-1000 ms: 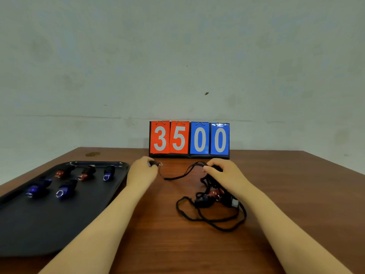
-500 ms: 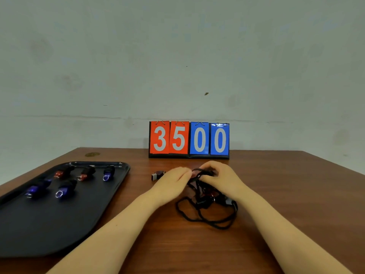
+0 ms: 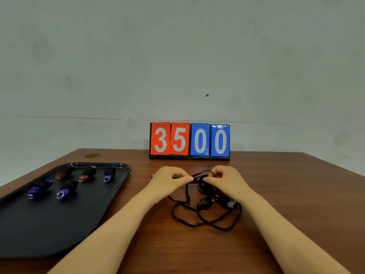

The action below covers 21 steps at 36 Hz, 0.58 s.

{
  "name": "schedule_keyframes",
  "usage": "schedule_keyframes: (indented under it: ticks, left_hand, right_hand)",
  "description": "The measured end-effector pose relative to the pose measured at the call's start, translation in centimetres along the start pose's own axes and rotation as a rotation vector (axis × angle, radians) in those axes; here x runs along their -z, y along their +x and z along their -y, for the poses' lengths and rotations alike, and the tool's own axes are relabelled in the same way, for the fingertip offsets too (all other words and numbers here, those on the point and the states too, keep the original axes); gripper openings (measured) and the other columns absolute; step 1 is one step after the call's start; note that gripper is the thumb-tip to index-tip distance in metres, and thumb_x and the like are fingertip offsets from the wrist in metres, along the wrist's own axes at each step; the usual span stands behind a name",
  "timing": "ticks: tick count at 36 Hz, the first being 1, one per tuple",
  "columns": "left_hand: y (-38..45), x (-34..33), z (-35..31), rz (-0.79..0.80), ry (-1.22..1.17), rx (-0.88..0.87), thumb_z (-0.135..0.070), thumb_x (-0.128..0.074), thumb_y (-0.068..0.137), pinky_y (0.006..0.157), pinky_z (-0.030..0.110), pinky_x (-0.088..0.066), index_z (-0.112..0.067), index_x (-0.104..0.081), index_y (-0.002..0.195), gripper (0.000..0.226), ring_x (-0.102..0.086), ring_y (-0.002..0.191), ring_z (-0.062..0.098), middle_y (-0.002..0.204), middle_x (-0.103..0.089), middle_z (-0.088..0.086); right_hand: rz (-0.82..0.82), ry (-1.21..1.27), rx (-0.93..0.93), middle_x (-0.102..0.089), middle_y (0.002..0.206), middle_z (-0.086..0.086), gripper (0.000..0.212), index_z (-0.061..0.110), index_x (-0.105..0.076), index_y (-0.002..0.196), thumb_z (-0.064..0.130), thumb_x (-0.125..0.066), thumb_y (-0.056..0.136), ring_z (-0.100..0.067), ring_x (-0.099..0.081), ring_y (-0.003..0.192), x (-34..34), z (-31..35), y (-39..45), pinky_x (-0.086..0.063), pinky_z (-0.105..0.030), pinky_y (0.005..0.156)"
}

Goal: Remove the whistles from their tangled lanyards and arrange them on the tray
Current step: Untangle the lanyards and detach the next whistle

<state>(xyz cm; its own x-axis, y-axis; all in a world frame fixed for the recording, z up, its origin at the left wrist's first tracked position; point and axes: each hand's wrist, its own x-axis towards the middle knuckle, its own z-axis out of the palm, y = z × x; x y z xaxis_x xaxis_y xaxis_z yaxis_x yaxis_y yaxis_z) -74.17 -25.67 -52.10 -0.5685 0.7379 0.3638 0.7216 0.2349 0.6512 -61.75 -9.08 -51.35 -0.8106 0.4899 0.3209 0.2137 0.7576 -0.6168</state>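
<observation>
Both hands meet over the tangle near the middle of the wooden counter (image 3: 276,194). The left hand (image 3: 167,179) has its fingers curled, with thumb and forefinger pinching a strand of the black lanyards (image 3: 197,220) at the fingertips. The right hand (image 3: 225,179) is curled too, pinching the same knot of cord from the other side, so the two sets of fingertips nearly touch. Loops of cord trail toward the person, with a black whistle (image 3: 204,203) and a dark red one (image 3: 222,196) caught among them, just under the right wrist. A small dark object (image 3: 153,176) peeks out behind the left hand; what it is cannot be told. On the black tray (image 3: 59,224) to the left lie five whistles: two red (image 3: 87,175), three blue (image 3: 66,190). A flip scoreboard (image 3: 189,141) at the back reads 35 in red, 00 in blue.
</observation>
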Motion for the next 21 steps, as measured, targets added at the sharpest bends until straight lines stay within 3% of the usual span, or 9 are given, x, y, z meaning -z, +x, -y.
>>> schedule_keyframes:
  ticks: [5,9,11,13,16,18,21]
  left_hand:
    - [0.1,0.4,-0.2,-0.078,0.058,0.025,-0.035,-0.055,0.096,0.076,0.014,-0.041,-0.03,-0.065,0.09,0.013,-0.057,0.088,-0.002,0.091,-0.063,-0.017]
    - [0.5,0.2,0.1,-0.104,0.068,0.079,-0.031,-0.042,0.102,0.065,0.017,-0.038,-0.027,-0.054,0.086,0.021,-0.053,0.077,0.005,0.083,-0.056,-0.009]
    - [0.7,0.0,0.1,-0.106,-0.005,0.112,-0.03,-0.036,0.104,0.062,0.019,-0.038,-0.023,-0.053,0.085,0.026,-0.05,0.071,0.007,0.078,-0.053,-0.006]
    - [0.8,0.0,-0.1,-0.128,-0.126,0.151,-0.028,-0.032,0.105,0.06,0.019,-0.039,-0.019,-0.05,0.081,0.031,-0.048,0.065,0.009,0.073,-0.051,-0.003]
    - [1.2,0.0,0.0,-0.2,-0.295,0.213,-0.028,-0.032,0.105,0.062,0.024,-0.039,-0.018,-0.049,0.079,0.033,-0.045,0.062,0.01,0.074,-0.05,0.0]
    - [1.4,0.1,0.2,-0.272,-0.367,0.265,-0.03,-0.033,0.105,0.067,0.026,-0.039,-0.021,-0.05,0.083,0.029,-0.044,0.065,0.009,0.078,-0.05,-0.002]
    - [1.4,0.6,0.3,-0.365,-0.43,0.315,-0.031,-0.034,0.105,0.061,0.022,-0.039,-0.019,-0.054,0.096,0.025,-0.04,0.062,0.008,0.076,-0.047,-0.003]
  right_hand:
    - [0.032,0.165,-0.035,-0.069,0.085,0.0,0.019,0.013,-0.069,0.086,0.03,-0.063,0.09,-0.01,-0.064,0.082,0.3,0.3,0.0,-0.051,-0.021,0.073]
    - [0.022,0.416,-0.132,-0.07,0.096,-0.008,0.022,0.008,-0.067,0.097,0.026,-0.054,0.096,-0.017,-0.066,0.09,0.4,0.7,0.0,-0.053,-0.027,0.075]
    - [0.012,0.64,-0.186,-0.07,0.103,-0.016,0.023,0.006,-0.065,0.105,0.023,-0.051,0.097,-0.026,-0.066,0.098,0.7,0.6,0.3,-0.052,-0.041,0.09]
    - [0.008,0.964,-0.224,-0.071,0.099,-0.017,0.022,0.004,-0.061,0.107,0.019,-0.047,0.099,-0.025,-0.067,0.097,1.1,0.6,0.3,-0.051,-0.044,0.093]
    - [-0.044,1.416,-0.276,-0.058,0.066,-0.003,0.013,0.008,-0.052,0.096,0.015,-0.042,0.101,-0.017,-0.065,0.07,1.9,0.3,0.6,-0.051,-0.033,0.078]
    - [-0.108,1.595,-0.352,-0.04,0.058,0.003,0.014,0.012,-0.047,0.087,0.014,-0.041,0.1,-0.009,-0.048,0.049,2.3,-0.2,0.9,-0.046,-0.022,0.059]
    - [-0.19,1.577,-0.423,-0.029,0.056,0.005,0.025,0.014,-0.042,0.074,0.011,-0.042,0.099,-0.005,-0.027,0.039,2.6,-1.1,1.2,-0.027,-0.015,0.036]
